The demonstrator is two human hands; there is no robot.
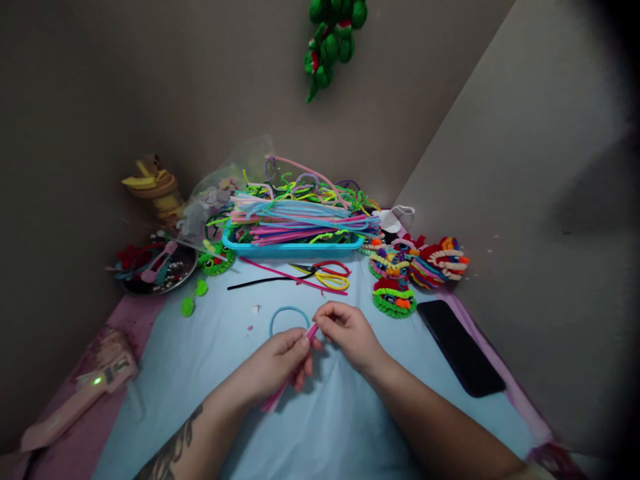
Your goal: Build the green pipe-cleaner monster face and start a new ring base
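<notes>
My left hand (280,363) is closed around a pink pipe cleaner (273,399) that runs down and left out of the fist. My right hand (345,330) pinches the upper end of the same pink pipe cleaner, close to my left fingertips. Both hands hover over the light blue tabletop (330,420). Just beyond the fingers a blue pipe cleaner loop (289,313) curves over the surface; whether it joins the pink one is hidden by the fingers.
A blue tray (293,248) heaped with coloured pipe cleaners stands at the back. Scissors (325,273) lie before it. Finished woven figures (417,267) sit at right, a black phone (460,347) near the right edge, a metal dish (155,270) and pink glue gun (85,393) at left.
</notes>
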